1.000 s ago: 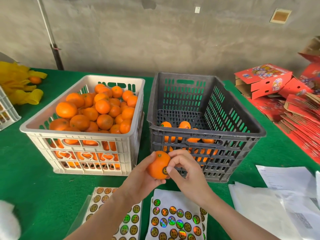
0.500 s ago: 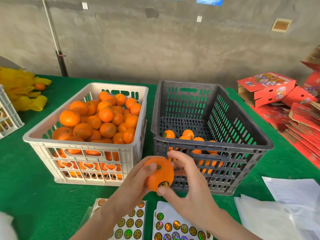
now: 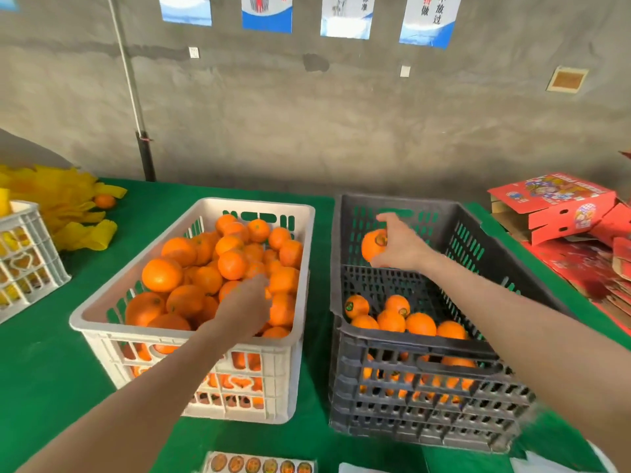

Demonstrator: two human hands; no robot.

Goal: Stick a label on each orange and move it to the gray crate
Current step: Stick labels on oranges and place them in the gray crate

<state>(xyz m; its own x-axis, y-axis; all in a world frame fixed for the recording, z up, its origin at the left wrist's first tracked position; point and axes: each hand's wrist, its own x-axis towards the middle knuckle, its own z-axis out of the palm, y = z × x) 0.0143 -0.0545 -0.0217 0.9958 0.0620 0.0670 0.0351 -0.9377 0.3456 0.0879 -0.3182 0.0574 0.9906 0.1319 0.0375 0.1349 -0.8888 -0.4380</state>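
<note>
My right hand (image 3: 401,245) holds a labelled orange (image 3: 373,245) in the air over the far half of the gray crate (image 3: 423,339). Several labelled oranges (image 3: 399,317) lie at the crate's near end. My left hand (image 3: 246,308) reaches into the white crate (image 3: 191,343), which is heaped with unlabelled oranges (image 3: 211,268); its fingers rest down among the fruit near the right side, and whether they grip one is hidden. A sheet of round stickers (image 3: 259,464) shows at the bottom edge.
The two crates stand side by side on a green table cover (image 3: 41,370). Another white crate (image 3: 24,254) and yellow foam nets (image 3: 65,206) with one orange lie at the left. Red cartons (image 3: 553,206) are stacked at the right. Paper sheets (image 3: 560,467) sit at the bottom right.
Both hands held one orange in front of the crates with the sticker pressed on. My right hand has carried it up over the gray crate; my left hand has let go and moved into the white crate.
</note>
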